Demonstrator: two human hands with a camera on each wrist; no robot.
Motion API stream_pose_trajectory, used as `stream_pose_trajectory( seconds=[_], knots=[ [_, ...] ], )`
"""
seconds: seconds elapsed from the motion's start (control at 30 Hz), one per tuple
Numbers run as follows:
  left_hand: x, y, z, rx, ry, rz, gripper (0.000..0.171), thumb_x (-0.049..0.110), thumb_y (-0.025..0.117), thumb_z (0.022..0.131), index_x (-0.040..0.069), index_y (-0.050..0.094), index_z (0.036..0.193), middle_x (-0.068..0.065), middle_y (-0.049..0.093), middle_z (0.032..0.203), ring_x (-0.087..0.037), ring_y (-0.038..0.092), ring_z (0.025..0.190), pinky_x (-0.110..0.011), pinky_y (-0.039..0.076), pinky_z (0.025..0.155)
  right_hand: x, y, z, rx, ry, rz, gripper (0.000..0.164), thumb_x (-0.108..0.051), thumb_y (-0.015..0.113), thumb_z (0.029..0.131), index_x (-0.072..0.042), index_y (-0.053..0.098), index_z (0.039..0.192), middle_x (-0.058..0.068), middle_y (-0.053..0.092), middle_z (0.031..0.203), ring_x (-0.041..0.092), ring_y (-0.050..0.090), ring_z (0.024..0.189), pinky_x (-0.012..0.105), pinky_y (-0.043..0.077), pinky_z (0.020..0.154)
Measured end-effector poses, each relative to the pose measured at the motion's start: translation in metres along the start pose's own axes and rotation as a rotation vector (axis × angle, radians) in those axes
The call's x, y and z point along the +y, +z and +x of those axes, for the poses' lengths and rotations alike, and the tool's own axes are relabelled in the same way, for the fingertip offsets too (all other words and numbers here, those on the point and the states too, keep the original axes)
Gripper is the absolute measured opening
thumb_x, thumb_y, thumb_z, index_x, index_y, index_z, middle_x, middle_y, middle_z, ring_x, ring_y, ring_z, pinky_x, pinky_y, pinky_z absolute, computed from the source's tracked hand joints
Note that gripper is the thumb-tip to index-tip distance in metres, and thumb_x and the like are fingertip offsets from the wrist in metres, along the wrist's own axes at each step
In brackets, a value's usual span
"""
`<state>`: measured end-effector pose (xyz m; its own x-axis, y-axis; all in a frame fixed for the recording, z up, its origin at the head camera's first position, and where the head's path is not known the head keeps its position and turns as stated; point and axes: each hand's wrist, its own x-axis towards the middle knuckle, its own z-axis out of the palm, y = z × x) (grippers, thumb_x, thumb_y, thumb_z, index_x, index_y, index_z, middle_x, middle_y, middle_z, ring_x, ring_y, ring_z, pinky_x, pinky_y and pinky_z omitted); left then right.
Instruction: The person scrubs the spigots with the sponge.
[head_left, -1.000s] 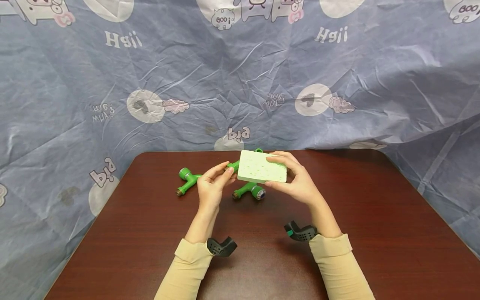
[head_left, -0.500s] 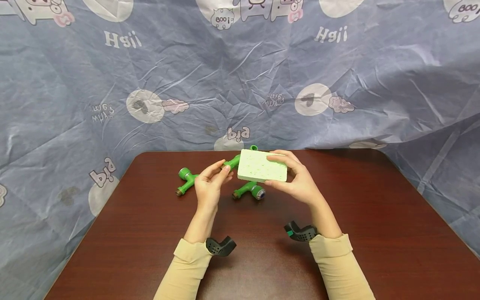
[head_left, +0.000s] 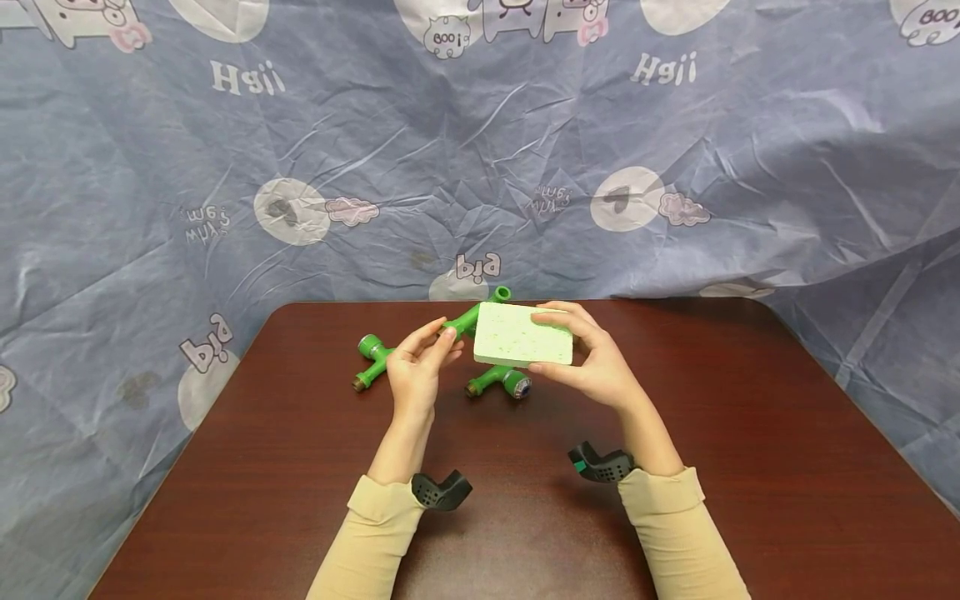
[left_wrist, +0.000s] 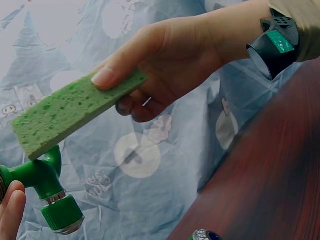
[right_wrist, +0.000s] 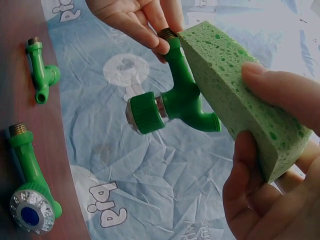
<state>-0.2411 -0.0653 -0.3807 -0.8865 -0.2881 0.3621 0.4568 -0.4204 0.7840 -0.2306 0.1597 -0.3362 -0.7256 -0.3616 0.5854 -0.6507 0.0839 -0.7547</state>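
Observation:
In the head view my left hand (head_left: pixel 415 375) pinches a green plastic tap (head_left: pixel 466 322) near its brass threaded end. My right hand (head_left: pixel 596 354) grips a pale green sponge (head_left: pixel 517 335), thumb on one face and fingers on the other. The sponge lies against the tap's body and hides part of it in the head view. In the right wrist view the held tap (right_wrist: pixel 181 102) shows its ribbed knob and curved spout beside the long side of the sponge (right_wrist: pixel 220 75). The left wrist view shows the sponge's end right at the tap (left_wrist: pixel 44 176).
Two more green taps lie on the dark wooden table (head_left: pixel 525 517): one tap (head_left: pixel 372 363) left of my left hand, another tap (head_left: pixel 498 382) below the sponge. A patterned grey-blue cloth (head_left: pixel 480 167) hangs behind the table's far edge.
My left hand has drifted slightly left with the tap, and more of the tap's body and spout shows past the sponge. The right hand and sponge stay almost in place.

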Motion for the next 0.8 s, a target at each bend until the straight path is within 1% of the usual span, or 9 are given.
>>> stream_pose_trajectory(
  seconds=[0.1,0.3,0.4,0.53,0.67,0.8],
  knots=[
    [0.000,0.000,0.000,0.006,0.011,-0.007,0.025,-0.007,0.067,0.081,-0.012,0.065,0.106,-0.011,0.068,0.084,-0.018,0.069,0.066,-0.031,0.058,0.064,0.000,-0.002,0.000,0.007,0.003,-0.022,0.053,0.020,0.074,0.066,0.014,0.055,0.116,0.027,0.043,0.127,0.018,0.050,0.109,0.016,0.049,0.076],
    [0.001,0.001,0.000,0.004,0.025,-0.021,0.023,-0.008,0.066,0.082,-0.012,0.065,0.105,-0.009,0.069,0.083,-0.017,0.068,0.065,-0.030,0.058,0.063,-0.001,-0.012,-0.002,0.073,0.008,-0.042,0.054,0.023,0.071,0.066,0.015,0.053,0.116,0.029,0.042,0.126,0.016,0.052,0.104,0.015,0.049,0.074],
    [0.001,0.002,0.000,0.002,0.020,-0.029,0.023,-0.007,0.067,0.082,-0.011,0.065,0.105,-0.008,0.068,0.084,-0.018,0.068,0.065,-0.030,0.058,0.063,0.000,-0.015,-0.003,0.101,0.034,-0.063,0.053,0.021,0.072,0.067,0.014,0.054,0.117,0.027,0.043,0.126,0.015,0.052,0.101,0.014,0.049,0.073],
    [0.001,0.002,-0.001,-0.011,0.010,-0.022,0.022,-0.004,0.067,0.083,-0.010,0.066,0.104,-0.008,0.068,0.084,-0.017,0.068,0.065,-0.030,0.058,0.063,0.001,-0.016,-0.004,0.147,0.081,-0.104,0.053,0.016,0.074,0.068,0.011,0.056,0.118,0.024,0.044,0.128,0.015,0.051,0.102,0.013,0.048,0.071],
    [0.002,0.003,-0.002,-0.032,0.003,-0.006,0.022,-0.004,0.067,0.083,-0.010,0.066,0.104,-0.007,0.068,0.083,-0.017,0.068,0.065,-0.030,0.058,0.062,0.001,-0.015,-0.003,0.209,0.094,-0.133,0.053,0.014,0.075,0.069,0.010,0.057,0.118,0.022,0.046,0.128,0.014,0.048,0.107,0.012,0.046,0.072],
    [0.002,0.003,-0.003,-0.044,0.000,-0.004,0.023,-0.004,0.067,0.083,-0.011,0.065,0.105,-0.007,0.068,0.083,-0.017,0.068,0.065,-0.029,0.058,0.061,0.003,-0.015,-0.002,0.300,0.078,-0.115,0.053,0.014,0.075,0.069,0.010,0.057,0.119,0.022,0.045,0.128,0.015,0.049,0.106,0.012,0.045,0.072]
  ],
)
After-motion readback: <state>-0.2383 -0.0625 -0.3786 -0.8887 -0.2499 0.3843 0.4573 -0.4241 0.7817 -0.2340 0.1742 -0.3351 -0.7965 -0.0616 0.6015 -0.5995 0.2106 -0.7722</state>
